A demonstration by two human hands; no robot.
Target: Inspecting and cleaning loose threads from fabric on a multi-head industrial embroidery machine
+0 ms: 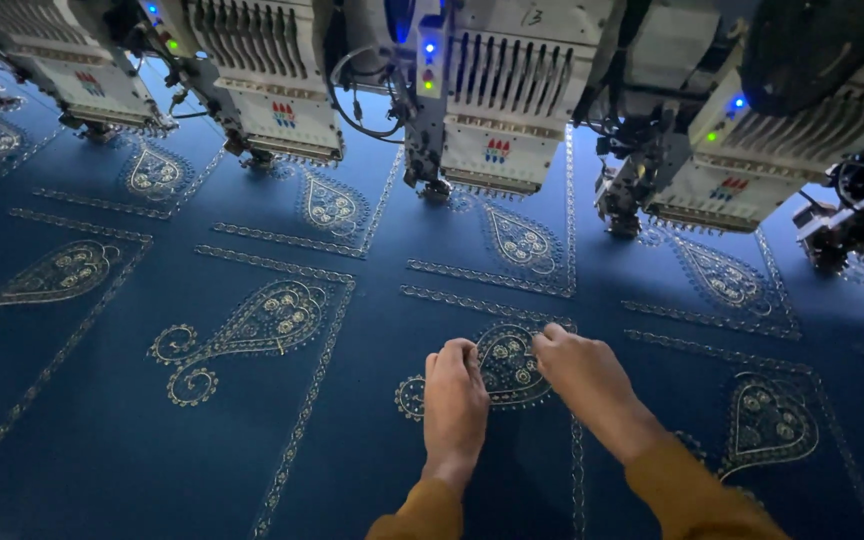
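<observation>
A wide sheet of dark blue fabric [382, 320] lies flat under a row of embroidery machine heads. It carries repeated gold paisley motifs and beaded border lines. My left hand [454, 400] rests palm down on the cloth, fingers curled at the left edge of one paisley motif [507, 365]. My right hand [582, 375] lies on the right side of the same motif, fingertips pinched on the stitching near its top. Both wrists wear mustard-orange sleeves. Whether a thread is held between the fingers is too small to tell.
Several white embroidery heads hang over the far edge, one [497, 100] straight ahead, another [742, 150] at the right, with needles close to the cloth. More paisley motifs [252, 325] spread left and right [767, 420].
</observation>
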